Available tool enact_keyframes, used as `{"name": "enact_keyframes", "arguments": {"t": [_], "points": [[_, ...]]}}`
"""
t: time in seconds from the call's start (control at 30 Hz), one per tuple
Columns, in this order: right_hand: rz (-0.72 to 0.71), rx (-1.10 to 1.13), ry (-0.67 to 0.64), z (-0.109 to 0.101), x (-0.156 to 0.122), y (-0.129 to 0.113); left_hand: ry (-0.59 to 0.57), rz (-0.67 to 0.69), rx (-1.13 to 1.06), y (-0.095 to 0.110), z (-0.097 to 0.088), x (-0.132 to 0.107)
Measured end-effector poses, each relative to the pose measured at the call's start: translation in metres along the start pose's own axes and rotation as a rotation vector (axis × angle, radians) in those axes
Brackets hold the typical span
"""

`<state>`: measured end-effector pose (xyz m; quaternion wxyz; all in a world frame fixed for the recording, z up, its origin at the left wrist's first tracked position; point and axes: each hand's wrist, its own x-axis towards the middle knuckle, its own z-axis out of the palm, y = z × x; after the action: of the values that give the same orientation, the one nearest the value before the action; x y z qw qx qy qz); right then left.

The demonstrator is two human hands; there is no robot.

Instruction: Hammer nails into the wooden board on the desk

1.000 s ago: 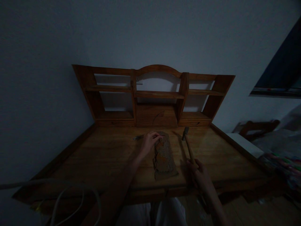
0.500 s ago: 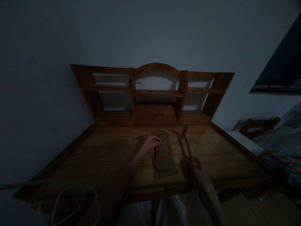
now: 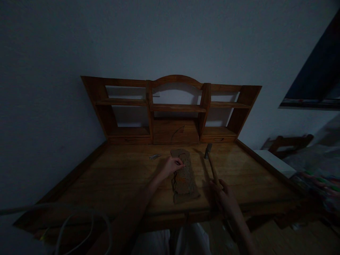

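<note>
1. Head view: brown mat (image 3: pixel 183 187) flat, desk (image 3: pixel 111 170) beneath.
2. Over mat, pinching with left hand (image 3: pixel 173 165), maybe something too tiny to tell.
3. Right of mat, gripping hammer (image 3: pixel 213 168) handle with right hand (image 3: pixel 224 194), likely for control.

Pretty dim room ngl. Pale wall (image 3: pixel 170 39) behind, a wooden desk (image 3: pixel 106 177) with an arched shelf hutch (image 3: pixel 177 108) at 12 o'clock, dark window (image 3: pixel 316 74) around 2, wooden chair back (image 3: pixel 294 141) at 3, brownish floor (image 3: pixel 281 241) near 4.

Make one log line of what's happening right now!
left hand: over ragged brown sheet, grip unclear | right hand: gripping hammer | thin metallic pieces: on wooden desk
</note>
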<state>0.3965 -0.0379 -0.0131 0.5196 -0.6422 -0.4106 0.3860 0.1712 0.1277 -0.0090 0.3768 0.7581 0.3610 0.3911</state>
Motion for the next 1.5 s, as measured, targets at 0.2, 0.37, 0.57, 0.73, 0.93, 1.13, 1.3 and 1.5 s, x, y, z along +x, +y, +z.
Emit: {"name": "enact_keyframes", "arguments": {"t": [0.2, 0.37, 0.57, 0.73, 0.93, 1.13, 1.3, 1.5], "points": [[0.114, 0.060, 0.007, -0.003, -0.040, -0.026, -0.013, -0.040, -0.011, 0.003, -0.001, 0.000], [0.101, 0.009, -0.001, 0.000, -0.078, -0.063, -0.012, -0.050, 0.035, 0.004, -0.004, -0.001], [0.031, -0.113, 0.023, 0.011, -0.100, -0.087, 0.008, -0.052, 0.129, 0.003, -0.006, -0.001], [0.024, -0.204, -0.022, 0.021, -0.107, -0.087, -0.009, -0.107, 0.137, 0.014, -0.007, -0.003], [0.000, -0.207, -0.007, 0.021, -0.109, -0.098, 0.003, -0.175, 0.110, 0.026, -0.007, -0.006], [0.052, -0.201, 0.003, 0.022, -0.114, -0.095, 0.004, -0.125, 0.064, 0.025, -0.007, -0.004], [0.118, -0.211, -0.021, 0.028, -0.114, -0.074, -0.003, -0.148, 0.086, 0.011, -0.005, -0.001], [0.061, -0.202, -0.030, 0.021, -0.116, -0.088, -0.013, -0.166, 0.020, 0.009, -0.002, -0.002]]}}
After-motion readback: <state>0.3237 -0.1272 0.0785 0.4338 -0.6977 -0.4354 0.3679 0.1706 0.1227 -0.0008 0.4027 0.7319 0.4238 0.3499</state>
